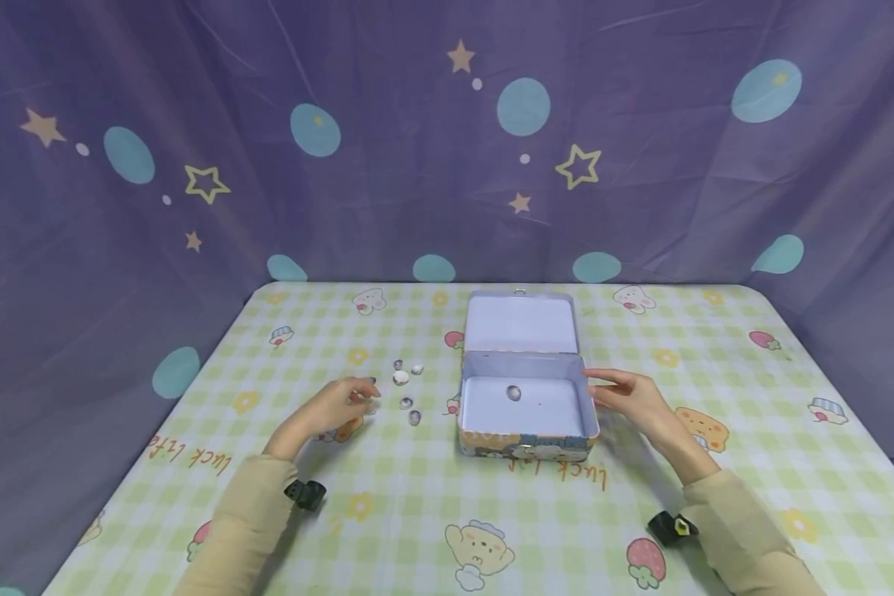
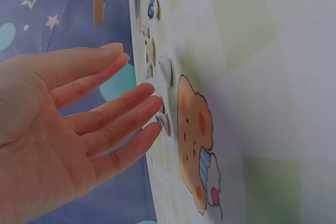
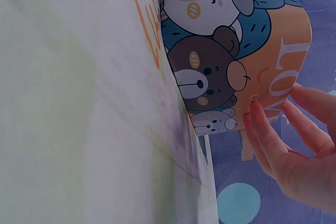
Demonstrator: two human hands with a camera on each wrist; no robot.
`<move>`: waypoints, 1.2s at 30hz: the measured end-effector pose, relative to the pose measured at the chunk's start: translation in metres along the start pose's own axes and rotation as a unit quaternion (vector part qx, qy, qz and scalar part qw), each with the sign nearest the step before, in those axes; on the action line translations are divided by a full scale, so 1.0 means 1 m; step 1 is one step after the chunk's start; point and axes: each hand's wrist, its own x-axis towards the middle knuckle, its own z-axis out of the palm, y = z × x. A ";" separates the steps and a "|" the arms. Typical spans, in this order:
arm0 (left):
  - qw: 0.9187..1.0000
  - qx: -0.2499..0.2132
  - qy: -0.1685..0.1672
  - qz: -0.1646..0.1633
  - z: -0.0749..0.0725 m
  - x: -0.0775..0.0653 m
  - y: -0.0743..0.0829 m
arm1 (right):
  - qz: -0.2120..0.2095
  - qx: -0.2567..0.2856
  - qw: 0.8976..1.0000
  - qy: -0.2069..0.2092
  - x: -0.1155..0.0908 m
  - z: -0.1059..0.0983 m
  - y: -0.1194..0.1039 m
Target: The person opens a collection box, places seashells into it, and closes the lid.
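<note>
"Box (image 1: 492, 443) first: how is it sitting?"

"It's standing on the checked tablecloth (image 1: 417, 513), and its lid (image 1: 521, 323) is leaning back behind it. One shell (image 1: 513, 393) is lying inside it."

"And the others?"

"A loose group of shells (image 1: 401, 377) is lying on the tablecloth to the left of the box, apart from it."

"What's the left hand (image 1: 331, 407) doing?"

"It's hanging low over the tablecloth, left of the box and just beside those shells, its fingers pointing toward the box. They're lying loosely straight, thumb and forefinger tips appearing close together, and I'm not making out anything in its grasp."

"And its partner?"

"The right hand (image 1: 636, 406) is resting its fingertips against the box's right wall (image 3: 283, 24), near its top. Its fingers are bending only slightly; they're touching the wall rather than clasping it."

"What's that wall showing?"

"It's showing printed bears (image 3: 205, 77) on orange, beside white lettering (image 3: 295, 47)."

"Behind the box?"

"A purple curtain (image 1: 387, 207) is hanging there, carrying stars (image 1: 460, 57) and blue-green ovals (image 1: 524, 107)."
</note>
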 end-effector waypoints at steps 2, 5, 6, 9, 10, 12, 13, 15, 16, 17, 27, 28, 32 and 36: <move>1.000 0.005 -0.004 0.000 0.000 0.000 -0.001 | 0.000 0.000 1.000 0.000 0.000 0.000 0.000; 1.000 0.006 -0.007 -0.009 0.000 0.000 -0.002 | 0.001 0.002 1.000 0.000 0.001 0.000 0.001; 1.000 0.006 -0.009 -0.009 0.000 0.000 -0.002 | 0.001 0.002 1.000 0.000 0.001 0.000 0.001; 1.000 0.007 -0.013 -0.011 0.001 0.002 -0.005 | 0.003 0.003 1.000 0.001 0.001 0.000 0.002; 1.000 0.007 -0.015 -0.010 0.001 0.003 -0.005 | 0.003 0.004 1.000 0.001 0.001 0.000 0.002; 1.000 0.010 -0.017 -0.007 0.001 0.005 -0.007 | 0.002 0.006 1.000 0.000 0.001 0.001 0.002; 1.000 0.011 -0.017 -0.009 0.002 0.006 -0.008 | 0.002 0.007 1.000 0.000 0.001 0.001 0.002; 1.000 0.014 -0.019 -0.005 0.002 0.008 -0.009 | 0.002 0.007 1.000 0.000 0.000 0.001 0.002; 1.000 0.017 -0.021 -0.001 0.003 0.009 -0.010 | 0.003 0.007 1.000 -0.001 0.000 0.001 0.001; 1.000 0.021 -0.022 0.003 0.003 0.010 -0.011 | 0.003 0.005 1.000 0.000 0.000 0.000 0.001; 1.000 0.019 -0.019 0.008 0.005 0.012 -0.013 | 0.003 0.010 1.000 0.000 0.002 0.000 0.002; 1.000 0.019 -0.018 0.008 0.005 0.012 -0.013 | 0.003 0.013 1.000 0.000 0.002 0.000 0.002; 1.000 0.017 -0.015 0.007 0.006 0.012 -0.014 | 0.002 0.013 1.000 0.001 0.003 0.000 0.003; 1.000 0.017 -0.013 0.011 0.008 0.014 -0.016 | 0.003 0.008 1.000 0.000 0.002 -0.001 0.003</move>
